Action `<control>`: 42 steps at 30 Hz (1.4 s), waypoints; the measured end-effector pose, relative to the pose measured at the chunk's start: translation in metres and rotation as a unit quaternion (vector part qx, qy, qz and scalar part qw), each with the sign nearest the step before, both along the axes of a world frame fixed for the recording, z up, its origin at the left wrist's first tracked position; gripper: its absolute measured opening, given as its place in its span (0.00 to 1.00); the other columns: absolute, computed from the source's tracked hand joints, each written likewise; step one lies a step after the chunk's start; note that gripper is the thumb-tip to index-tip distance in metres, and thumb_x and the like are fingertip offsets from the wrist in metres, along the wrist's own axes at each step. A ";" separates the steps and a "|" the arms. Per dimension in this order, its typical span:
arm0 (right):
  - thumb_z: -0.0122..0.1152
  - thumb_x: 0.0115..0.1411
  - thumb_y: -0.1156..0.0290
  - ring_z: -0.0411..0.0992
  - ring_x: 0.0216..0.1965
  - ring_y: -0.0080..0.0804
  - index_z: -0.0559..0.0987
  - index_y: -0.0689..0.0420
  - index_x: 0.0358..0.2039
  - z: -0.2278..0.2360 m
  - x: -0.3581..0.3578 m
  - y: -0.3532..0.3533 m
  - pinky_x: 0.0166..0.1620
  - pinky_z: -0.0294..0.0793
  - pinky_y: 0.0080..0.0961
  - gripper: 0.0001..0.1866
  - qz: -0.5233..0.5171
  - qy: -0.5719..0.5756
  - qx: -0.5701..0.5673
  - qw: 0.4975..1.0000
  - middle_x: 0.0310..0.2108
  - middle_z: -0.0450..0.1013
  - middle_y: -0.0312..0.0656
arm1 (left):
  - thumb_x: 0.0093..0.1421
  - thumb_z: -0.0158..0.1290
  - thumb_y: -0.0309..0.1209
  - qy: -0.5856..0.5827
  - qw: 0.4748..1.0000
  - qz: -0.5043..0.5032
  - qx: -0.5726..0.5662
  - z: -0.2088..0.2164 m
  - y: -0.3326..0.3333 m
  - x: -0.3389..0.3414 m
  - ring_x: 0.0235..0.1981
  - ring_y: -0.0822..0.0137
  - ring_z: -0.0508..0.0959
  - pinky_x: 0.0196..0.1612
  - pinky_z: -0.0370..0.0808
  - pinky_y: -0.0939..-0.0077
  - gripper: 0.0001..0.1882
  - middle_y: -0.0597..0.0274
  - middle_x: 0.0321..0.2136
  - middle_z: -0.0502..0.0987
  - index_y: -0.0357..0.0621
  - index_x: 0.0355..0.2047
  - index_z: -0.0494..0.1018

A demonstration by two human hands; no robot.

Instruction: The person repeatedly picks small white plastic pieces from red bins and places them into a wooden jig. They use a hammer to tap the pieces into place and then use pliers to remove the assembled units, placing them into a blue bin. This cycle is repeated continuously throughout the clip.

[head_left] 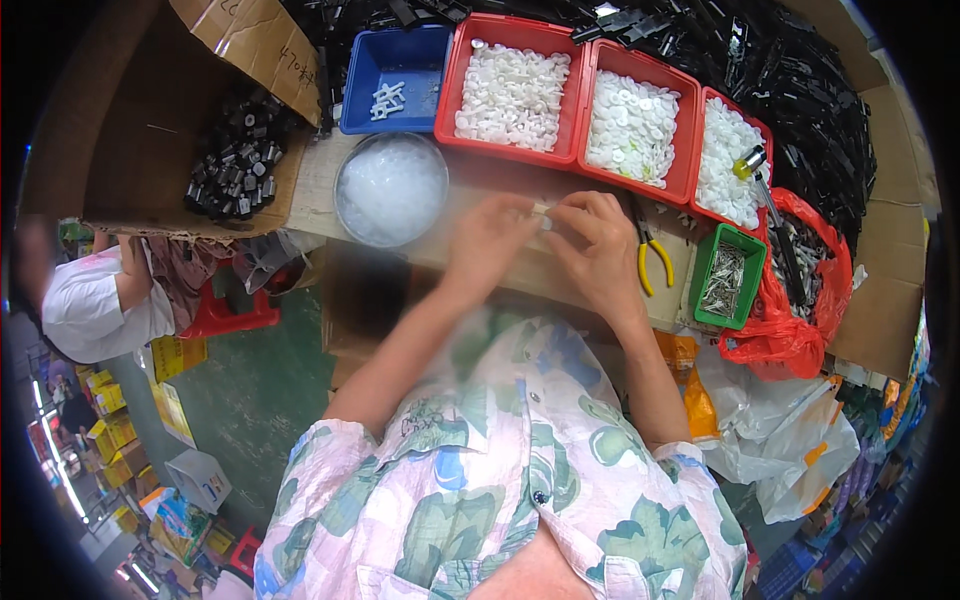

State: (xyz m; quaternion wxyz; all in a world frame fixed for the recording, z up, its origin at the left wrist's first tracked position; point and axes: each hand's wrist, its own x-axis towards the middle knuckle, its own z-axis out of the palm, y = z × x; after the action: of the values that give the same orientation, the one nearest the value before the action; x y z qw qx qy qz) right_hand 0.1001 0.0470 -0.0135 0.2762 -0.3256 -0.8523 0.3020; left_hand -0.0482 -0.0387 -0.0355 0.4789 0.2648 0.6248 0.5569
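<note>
Over the front part of the wooden bench, my left hand and my right hand meet, fingertips pinched together. Between them shows a small whitish plastic piece, gripped from both sides; its exact shape is too small to tell. Just left of my left hand stands a round bowl with a cloudy white filling. Beyond my hands, red bins hold many small white plastic parts. Beside my right hand lie pliers with yellow handles.
A blue bin holds a few white pieces, a green bin small metal pins. A screwdriver rests across the right red bin. Black parts heap behind; a carton stands left, a red bag right. Another person sits at left.
</note>
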 end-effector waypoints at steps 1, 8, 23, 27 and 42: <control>0.73 0.45 0.75 0.73 0.43 0.41 0.84 0.58 0.34 0.000 -0.001 0.000 0.43 0.70 0.39 0.13 0.001 -0.001 -0.006 1.000 0.37 0.77 0.40 | 0.62 0.62 0.29 0.008 1.000 -0.001 0.003 -0.001 0.001 0.000 0.18 0.85 0.65 0.20 0.58 0.88 0.12 0.77 0.20 0.69 0.38 0.43 0.77; 0.73 0.45 0.75 0.73 0.44 0.39 0.84 0.59 0.34 0.007 -0.001 0.006 0.45 0.69 0.38 0.12 0.037 -0.051 0.033 0.997 0.37 0.77 0.39 | 0.62 0.62 0.27 0.039 0.999 -0.011 0.026 -0.010 0.004 -0.001 0.19 0.87 0.62 0.19 0.57 0.87 0.09 0.79 0.19 0.66 0.39 0.41 0.77; 0.71 0.48 0.75 0.74 0.45 0.38 0.85 0.58 0.35 -0.006 0.006 0.009 0.47 0.68 0.37 0.12 0.046 0.011 0.011 0.999 0.39 0.78 0.38 | 0.61 0.62 0.26 0.129 0.991 -0.026 0.026 -0.002 0.004 0.001 0.21 0.88 0.60 0.22 0.56 0.88 0.07 0.80 0.20 0.65 0.39 0.39 0.77; 0.70 0.49 0.74 0.73 0.47 0.38 0.84 0.57 0.36 -0.010 0.007 0.007 0.47 0.68 0.38 0.12 0.053 0.006 0.028 0.998 0.41 0.77 0.38 | 0.61 0.62 0.26 0.149 0.988 -0.020 0.040 -0.004 0.002 0.003 0.21 0.87 0.60 0.22 0.55 0.88 0.07 0.80 0.20 0.64 0.38 0.38 0.77; 0.70 0.46 0.78 0.72 0.47 0.40 0.84 0.61 0.37 -0.006 0.001 0.004 0.50 0.70 0.35 0.14 0.025 0.049 -0.060 0.997 0.40 0.77 0.42 | 0.61 0.62 0.26 0.093 0.994 -0.024 0.045 0.001 0.001 0.002 0.21 0.87 0.61 0.22 0.56 0.87 0.08 0.79 0.19 0.65 0.38 0.40 0.78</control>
State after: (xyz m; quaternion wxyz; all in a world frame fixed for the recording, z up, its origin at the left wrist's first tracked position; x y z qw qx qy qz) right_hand 0.1012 0.0506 -0.0190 0.2903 -0.3047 -0.8260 0.3750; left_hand -0.0460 -0.0380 -0.0343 0.4202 0.3515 0.6343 0.5455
